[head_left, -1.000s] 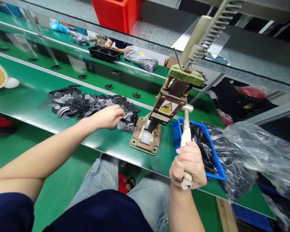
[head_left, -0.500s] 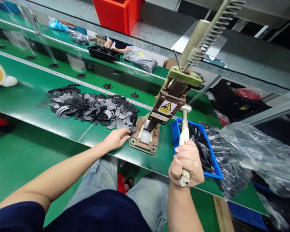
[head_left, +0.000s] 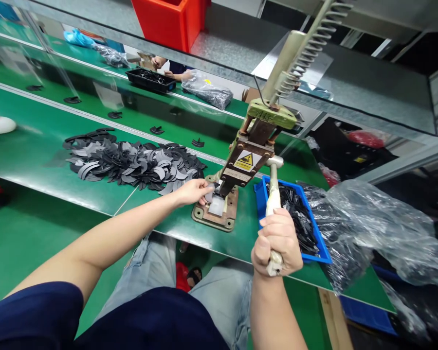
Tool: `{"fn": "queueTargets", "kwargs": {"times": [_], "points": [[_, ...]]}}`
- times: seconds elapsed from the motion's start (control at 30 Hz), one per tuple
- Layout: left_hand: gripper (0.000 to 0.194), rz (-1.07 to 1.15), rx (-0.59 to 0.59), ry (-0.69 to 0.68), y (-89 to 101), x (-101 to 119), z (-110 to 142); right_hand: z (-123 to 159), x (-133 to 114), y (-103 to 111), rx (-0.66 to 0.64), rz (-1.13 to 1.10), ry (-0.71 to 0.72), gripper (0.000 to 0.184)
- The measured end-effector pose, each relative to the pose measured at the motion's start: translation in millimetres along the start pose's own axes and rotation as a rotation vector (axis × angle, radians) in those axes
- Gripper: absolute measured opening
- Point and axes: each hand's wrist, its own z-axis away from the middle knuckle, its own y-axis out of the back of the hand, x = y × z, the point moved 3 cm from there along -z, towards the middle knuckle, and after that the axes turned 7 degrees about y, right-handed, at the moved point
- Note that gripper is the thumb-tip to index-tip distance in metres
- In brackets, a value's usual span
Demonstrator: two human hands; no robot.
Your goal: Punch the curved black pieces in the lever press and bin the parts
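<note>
Moved over the left edge of the press base [head_left: 231, 209], near the counter's [head_left: 248, 228] front edge, the left hand [head_left: 192, 192] pinches a grey piece [head_left: 209, 197] beside the ram [head_left: 227, 186] while the right hand [head_left: 278, 242] clenches the lever [head_left: 273, 192], whose early pull could catch those fingertips [head_left: 208, 187] or skew the piece.

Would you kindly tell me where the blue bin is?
In the head view, the blue bin sits right of the press, partly behind the right hand.

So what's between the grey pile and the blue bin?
In the head view, the press, with the left hand holding a piece over its base.
</note>
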Motion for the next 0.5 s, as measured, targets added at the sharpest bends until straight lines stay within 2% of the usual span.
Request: {"fn": "queueTargets", "kwargs": {"times": [0.13, 0.27, 0.37, 0.5], "points": [[0.03, 0.022, -0.03, 0.08, -12.6, 0.0, -13.2, 0.4, -0.5, 0.6, 0.002, -0.011, 0.005, 0.018], [0.031, -0.037, -0.057, 0.072, -12.5, -2.1, -24.6, 0.3, -2.3, -0.1, 0.02, -0.009, -0.013, 0.019], [0.032, -0.143, -0.098, 0.123, -11.2, 0.9, -32.7, 0.5, -3.8, -0.8, 0.04, -0.018, -0.04, 0.021], [0.02, -0.248, -0.172, 0.23, -12.7, 10.5, -40.5, 1.8, -3.2, -0.6, 0.051, -0.034, -0.044, 0.022]]}}
